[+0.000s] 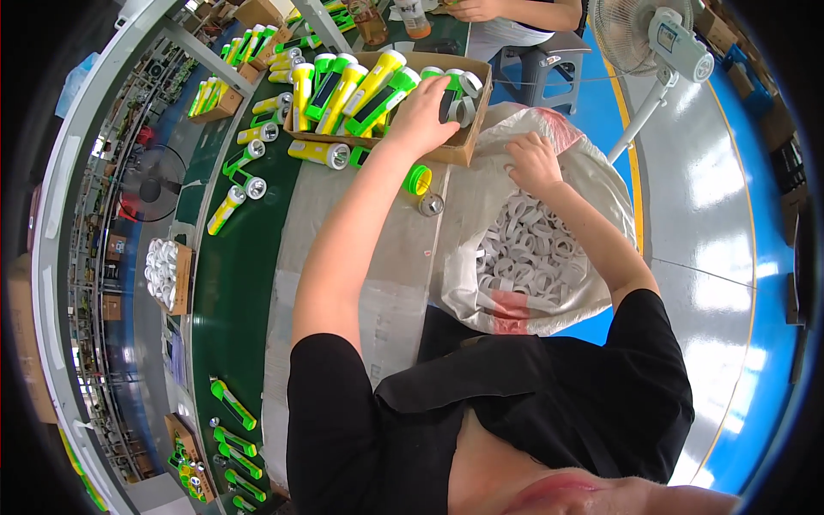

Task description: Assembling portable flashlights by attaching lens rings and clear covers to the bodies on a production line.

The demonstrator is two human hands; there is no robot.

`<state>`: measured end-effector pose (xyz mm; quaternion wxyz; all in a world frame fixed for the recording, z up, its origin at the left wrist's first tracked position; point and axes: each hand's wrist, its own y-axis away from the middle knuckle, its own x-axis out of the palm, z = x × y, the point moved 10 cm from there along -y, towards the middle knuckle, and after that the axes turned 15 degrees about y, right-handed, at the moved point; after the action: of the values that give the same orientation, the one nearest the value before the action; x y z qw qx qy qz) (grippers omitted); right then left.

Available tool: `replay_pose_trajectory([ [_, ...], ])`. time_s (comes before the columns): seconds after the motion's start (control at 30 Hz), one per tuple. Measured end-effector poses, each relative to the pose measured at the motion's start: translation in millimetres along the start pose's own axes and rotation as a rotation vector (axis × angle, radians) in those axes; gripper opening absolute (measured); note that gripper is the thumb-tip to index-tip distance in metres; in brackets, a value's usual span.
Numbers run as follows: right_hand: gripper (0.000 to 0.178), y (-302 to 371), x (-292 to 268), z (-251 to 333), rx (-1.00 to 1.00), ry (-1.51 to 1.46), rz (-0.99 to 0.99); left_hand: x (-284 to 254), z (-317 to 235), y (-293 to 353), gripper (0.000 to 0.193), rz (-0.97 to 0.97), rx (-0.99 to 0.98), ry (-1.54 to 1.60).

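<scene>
Lying along the green desk (232,300), loose flashlights (227,210) sit apart, perhaps so each is easy to pick up. Next comes a cardboard carton (455,155) where packed flashlights (365,86) lean close together, likely so they don't roll. Over its right end, the left hand (425,118) has fingers and thumb parted; I can't tell whether that grip holds anything. Farther right, a sack (605,176) gapes around white rings (524,249), and the right hand (536,165) hangs above its far side, fingers bent, any hold hidden from me.

free room over the grey sheet (396,257), cardboard box (456,155) beyond, sack (614,193) at right
</scene>
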<state>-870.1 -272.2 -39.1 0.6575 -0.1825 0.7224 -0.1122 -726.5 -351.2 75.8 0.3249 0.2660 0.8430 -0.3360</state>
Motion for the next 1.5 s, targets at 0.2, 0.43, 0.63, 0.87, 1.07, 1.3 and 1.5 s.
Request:
replay_pose_trajectory([
  [0.2, 0.018, -3.1, 23.8, -9.2, -0.004, -0.008, 0.120, 30.7, 27.6, -50.8, 0.086, 0.166, 0.050, 0.026],
  [0.43, 0.014, -1.1, -3.2, -64.1, 0.435, -0.971, -0.162, 60.7, 45.9, -62.1, 0.085, 0.471, -0.068, -0.164],
  [0.63, 0.023, -35.0, -13.0, -73.2, 0.694, -1.742, -0.084, 68.5, 43.0, -63.0, 0.066, 0.407, -0.130, -0.255],
  [0.87, 0.025, -80.1, 5.5, -83.5, 0.749, -1.959, -0.047, 61.4, 30.7, -53.7, 0.049, 0.317, -0.032, -0.201],
  [1.07, 0.029, -102.2, -10.8, -75.4, 0.672, -1.838, -0.008, 53.1, 43.1, -39.9, 0.044, 0.269, 0.018, 0.134],
  [1.3, 0.034, -104.2, -23.2, -77.5, 0.630, -1.478, -0.075, 54.3, 37.5, -32.3, 0.040, 0.327, -0.030, 0.210],
  [1.5, 0.033, -120.6, -15.0, -60.7, 0.550, -1.459, -0.022, 47.8, 36.7, -28.0, 0.042, 0.237, -0.053, 0.179],
])
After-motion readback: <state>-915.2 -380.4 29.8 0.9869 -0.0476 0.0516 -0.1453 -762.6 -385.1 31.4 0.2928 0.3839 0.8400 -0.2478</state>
